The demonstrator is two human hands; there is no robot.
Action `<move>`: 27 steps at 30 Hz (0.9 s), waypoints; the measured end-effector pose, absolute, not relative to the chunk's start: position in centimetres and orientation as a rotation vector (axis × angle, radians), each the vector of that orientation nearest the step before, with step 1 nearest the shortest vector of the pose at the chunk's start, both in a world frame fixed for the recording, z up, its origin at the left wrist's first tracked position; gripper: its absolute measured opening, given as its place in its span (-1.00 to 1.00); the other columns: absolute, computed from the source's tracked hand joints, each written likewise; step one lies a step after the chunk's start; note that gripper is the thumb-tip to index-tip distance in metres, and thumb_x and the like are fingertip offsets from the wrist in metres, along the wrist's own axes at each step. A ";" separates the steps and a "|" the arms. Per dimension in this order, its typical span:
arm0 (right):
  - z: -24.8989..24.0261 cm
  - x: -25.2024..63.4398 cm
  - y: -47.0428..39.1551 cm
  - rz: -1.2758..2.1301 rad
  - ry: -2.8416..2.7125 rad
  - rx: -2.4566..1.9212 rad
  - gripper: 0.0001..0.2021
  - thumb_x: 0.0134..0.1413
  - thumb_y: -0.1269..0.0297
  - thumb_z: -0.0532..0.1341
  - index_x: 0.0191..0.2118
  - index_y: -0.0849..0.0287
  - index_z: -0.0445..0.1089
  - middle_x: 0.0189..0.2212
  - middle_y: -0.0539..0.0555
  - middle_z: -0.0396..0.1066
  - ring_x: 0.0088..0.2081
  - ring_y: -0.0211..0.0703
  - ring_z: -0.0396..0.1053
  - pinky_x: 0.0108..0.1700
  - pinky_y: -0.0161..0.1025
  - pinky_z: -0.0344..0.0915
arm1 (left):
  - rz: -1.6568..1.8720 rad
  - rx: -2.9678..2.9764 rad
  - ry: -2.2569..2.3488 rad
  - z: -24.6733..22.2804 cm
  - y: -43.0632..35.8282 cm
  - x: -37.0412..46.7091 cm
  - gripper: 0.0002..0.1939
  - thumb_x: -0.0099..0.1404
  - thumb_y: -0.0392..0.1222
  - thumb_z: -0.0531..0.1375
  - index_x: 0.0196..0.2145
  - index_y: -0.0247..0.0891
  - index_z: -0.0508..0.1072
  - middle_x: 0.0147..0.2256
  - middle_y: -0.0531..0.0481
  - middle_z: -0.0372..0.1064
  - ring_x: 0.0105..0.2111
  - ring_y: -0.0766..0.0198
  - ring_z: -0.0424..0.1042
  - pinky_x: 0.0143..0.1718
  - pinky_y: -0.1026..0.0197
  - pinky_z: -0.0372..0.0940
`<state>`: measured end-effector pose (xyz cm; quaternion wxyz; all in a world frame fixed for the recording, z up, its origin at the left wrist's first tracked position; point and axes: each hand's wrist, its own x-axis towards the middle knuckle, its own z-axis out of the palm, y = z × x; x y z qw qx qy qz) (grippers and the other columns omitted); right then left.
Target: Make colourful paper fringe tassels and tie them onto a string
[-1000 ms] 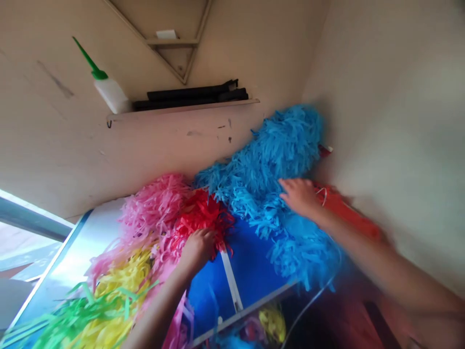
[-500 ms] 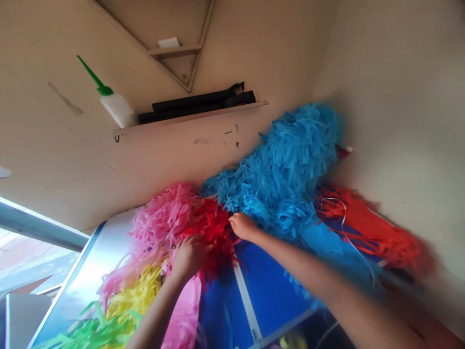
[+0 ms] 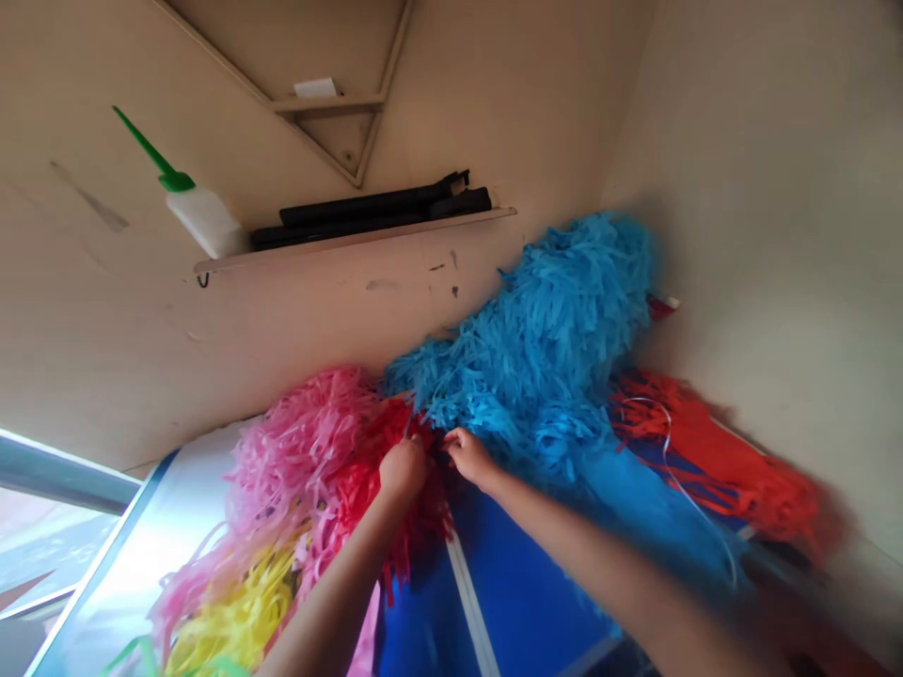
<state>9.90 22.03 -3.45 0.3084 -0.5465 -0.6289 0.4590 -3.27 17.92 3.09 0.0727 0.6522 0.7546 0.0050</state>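
Observation:
My left hand [image 3: 404, 467] is closed over a bunch of red fringed paper [image 3: 416, 517]. A thin strip shows just above its fingers, too small to name. Close to its right, my right hand [image 3: 469, 457] has thumb and fingers pinched together where the red fringe meets the blue; whatever they hold is hidden. Behind and to the right rises a large heap of blue fringed paper [image 3: 557, 320]. Pink fringe [image 3: 310, 432] lies left of the red, with yellow fringe [image 3: 240, 611] nearer me.
Orange-red fringe [image 3: 734, 451] lies on the right, by the corner walls. A blue surface with a pale strip [image 3: 469, 602] is under my arms. On the back wall, a small shelf [image 3: 367, 240] carries black rods [image 3: 373, 202] and a white bottle with green nozzle [image 3: 204, 221].
My left hand has moved right and slightly up across the red fringe, closing near my right hand. My right hand stays almost in place. The view has shifted slightly.

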 end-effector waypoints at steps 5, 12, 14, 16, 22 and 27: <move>-3.4 9.2 21.7 1.246 -1.639 -1.412 -0.83 0.11 0.46 0.17 -0.23 0.15 0.48 -0.37 0.00 0.53 -0.41 -0.22 0.45 -0.31 -0.33 0.35 | 0.116 1.926 2.235 4.1 17.7 -6.3 -0.73 0.40 -0.04 0.16 -0.19 -0.30 0.51 -0.21 -0.04 0.52 -0.19 0.21 0.52 -0.09 0.03 0.40; -2.7 6.8 20.9 1.267 -1.647 -1.334 -0.85 0.13 0.44 0.20 -0.26 0.14 0.52 -0.36 0.00 0.56 -0.32 -0.19 0.48 -0.25 -0.33 0.33 | 0.293 1.876 2.285 4.7 17.0 -8.5 -0.80 0.36 -0.18 0.17 -0.23 -0.20 0.61 -0.18 -0.06 0.57 -0.15 0.21 0.50 -0.11 0.21 0.30; -2.5 6.2 20.7 1.278 -1.647 -1.329 -0.85 0.12 0.44 0.20 -0.26 0.15 0.52 -0.42 -0.01 0.55 -0.39 -0.21 0.46 -0.29 -0.34 0.32 | 0.336 1.846 2.323 4.5 16.8 -8.7 -0.82 0.31 -0.16 0.20 -0.27 -0.14 0.64 -0.19 -0.05 0.57 -0.15 0.18 0.50 -0.17 0.26 0.27; -2.3 5.7 20.6 1.282 -1.645 -1.328 -0.87 0.12 0.42 0.21 -0.26 0.16 0.52 -0.46 -0.01 0.53 -0.42 -0.21 0.45 -0.33 -0.35 0.30 | 0.382 1.818 2.362 4.4 16.6 -8.7 -0.83 0.26 -0.11 0.24 -0.31 -0.12 0.65 -0.19 -0.03 0.58 -0.11 0.12 0.48 -0.19 0.23 0.25; -1.8 4.5 20.7 1.259 -1.627 -1.336 -0.82 0.19 0.21 0.23 -0.33 0.20 0.51 -0.45 0.03 0.53 -0.37 -0.19 0.46 -0.36 -0.37 0.24 | 0.445 1.795 2.376 4.3 16.6 -8.3 -0.80 0.23 -0.06 0.25 -0.44 -0.18 0.60 -0.29 0.00 0.57 -0.17 0.16 0.49 -0.27 0.25 0.23; -1.8 3.8 20.9 1.224 -1.626 -1.358 -0.74 0.23 0.19 0.24 -0.42 0.24 0.46 -0.49 0.00 0.48 -0.38 -0.22 0.44 -0.32 -0.32 0.27 | 0.387 1.854 2.416 4.8 15.8 -7.6 -0.78 0.25 -0.06 0.22 -0.45 -0.20 0.56 -0.26 -0.06 0.56 -0.12 0.08 0.46 -0.21 0.17 0.23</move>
